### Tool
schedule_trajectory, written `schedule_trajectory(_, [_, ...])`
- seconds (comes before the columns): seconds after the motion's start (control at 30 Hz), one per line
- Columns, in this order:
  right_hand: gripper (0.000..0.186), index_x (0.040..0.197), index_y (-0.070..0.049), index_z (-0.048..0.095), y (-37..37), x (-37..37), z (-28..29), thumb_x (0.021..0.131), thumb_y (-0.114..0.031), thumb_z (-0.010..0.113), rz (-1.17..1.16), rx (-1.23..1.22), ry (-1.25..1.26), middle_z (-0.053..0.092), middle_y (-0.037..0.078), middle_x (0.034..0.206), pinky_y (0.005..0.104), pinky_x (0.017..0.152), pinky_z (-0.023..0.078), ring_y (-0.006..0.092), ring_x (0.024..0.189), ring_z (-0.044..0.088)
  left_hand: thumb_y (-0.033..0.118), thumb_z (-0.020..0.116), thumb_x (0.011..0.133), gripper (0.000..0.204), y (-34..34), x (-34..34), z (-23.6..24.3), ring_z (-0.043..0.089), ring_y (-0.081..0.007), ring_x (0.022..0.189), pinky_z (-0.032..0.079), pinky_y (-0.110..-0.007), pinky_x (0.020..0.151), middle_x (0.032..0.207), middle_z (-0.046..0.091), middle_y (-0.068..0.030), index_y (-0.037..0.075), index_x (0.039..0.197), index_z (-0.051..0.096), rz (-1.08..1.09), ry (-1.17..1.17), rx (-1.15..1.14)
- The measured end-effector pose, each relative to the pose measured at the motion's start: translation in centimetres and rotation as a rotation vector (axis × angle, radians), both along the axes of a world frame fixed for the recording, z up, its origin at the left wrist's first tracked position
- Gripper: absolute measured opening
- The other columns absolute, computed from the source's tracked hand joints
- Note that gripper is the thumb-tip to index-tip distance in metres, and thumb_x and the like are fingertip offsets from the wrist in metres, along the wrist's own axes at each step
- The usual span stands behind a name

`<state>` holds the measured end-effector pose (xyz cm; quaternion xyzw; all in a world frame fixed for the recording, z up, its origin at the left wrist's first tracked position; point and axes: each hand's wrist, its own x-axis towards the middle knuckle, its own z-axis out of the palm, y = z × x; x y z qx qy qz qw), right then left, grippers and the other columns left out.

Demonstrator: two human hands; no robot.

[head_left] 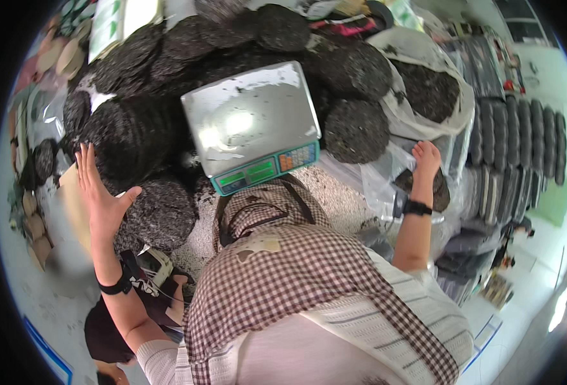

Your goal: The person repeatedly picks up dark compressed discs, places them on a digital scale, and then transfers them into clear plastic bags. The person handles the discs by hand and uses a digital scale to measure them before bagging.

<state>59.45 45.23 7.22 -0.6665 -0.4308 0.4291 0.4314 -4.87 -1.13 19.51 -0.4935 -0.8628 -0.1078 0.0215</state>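
Observation:
My left hand (101,199) is raised with its fingers spread and its thumb out, holding nothing. It is beside stacked dark round cakes (158,208) that look like dried seaweed. My right hand (426,158) is raised on the other side, near the rim of a white plastic bag (424,131). Its fingers are loosely curled in, and nothing shows in them. Between the hands sits a digital scale (258,115) with a bare steel plate, dark crumbs on it and a lit green display. Dark flaky pieces (428,90) fill the open bag.
More dark round cakes (357,131) surround the scale at left, back and right. Clear plastic sheeting (380,183) lies under my right arm. Dark packed bundles (517,141) are stacked at far right. A person in black (120,321) is at lower left.

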Motion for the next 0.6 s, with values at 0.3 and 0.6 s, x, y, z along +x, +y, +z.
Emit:
schedule_trajectory(0.3, [0.073, 0.135, -0.002, 0.063, 8.4, -17.1, -2.8, 0.081, -0.043, 0.089, 0.674, 0.589, -0.826, 0.065, 0.020, 0.136, 0.0451, 0.107, 0.051, 0.0370, 0.127, 0.063, 0.024, 0.092, 0.075, 0.111, 0.5, -2.8, -2.4, 0.038, -0.0342, 0.153, 0.037, -0.045, 0.123, 0.168, 0.037, -0.0154, 0.010, 0.165, 0.029, 0.200, -0.031, -0.242])
schedule_trajectory(0.6, [0.075, 0.138, -0.011, 0.065, 12.5, -18.7, -6.7, 0.078, -0.052, 0.084, 1.026, 0.453, -1.015, 0.060, 0.014, 0.144, 0.0536, 0.105, 0.049, 0.0391, 0.127, 0.058, 0.002, 0.068, 0.088, 0.088, -1.4, -3.8, -2.8, 0.048, -0.0313, 0.107, 0.041, -0.042, 0.094, 0.123, 0.051, -0.0176, 0.011, 0.167, 0.030, -0.018, 0.093, -0.129])
